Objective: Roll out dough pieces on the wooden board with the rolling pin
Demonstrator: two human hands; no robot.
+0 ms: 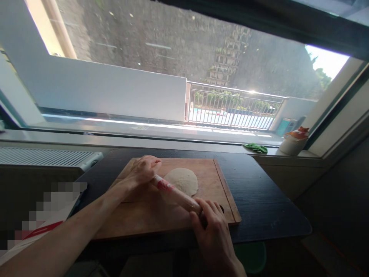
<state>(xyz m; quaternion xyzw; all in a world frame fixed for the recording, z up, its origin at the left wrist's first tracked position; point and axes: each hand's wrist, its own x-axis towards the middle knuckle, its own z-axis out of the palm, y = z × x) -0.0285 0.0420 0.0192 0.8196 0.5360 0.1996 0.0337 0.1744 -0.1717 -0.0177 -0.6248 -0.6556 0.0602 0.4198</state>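
Observation:
A rolling pin (184, 200) with a pink-red pattern near its left end slants across the wooden board (221, 192). My left hand (145, 168) is closed around its far left end. Around the near right end, by a dark handle, my right hand (211, 219) is closed. Just beyond the pin lies a flat round of pale dough (184, 180), its near edge close to or under the pin. Whether the pin presses on the dough, I cannot tell.
The board rests on a dark table (259, 200) before a large window. On the sill are a green cloth (256, 147) and a whitish pot (293, 144) with an orange-brown top. A radiator (52, 157) stands left. Below the table's front edge is a green tub (250, 257).

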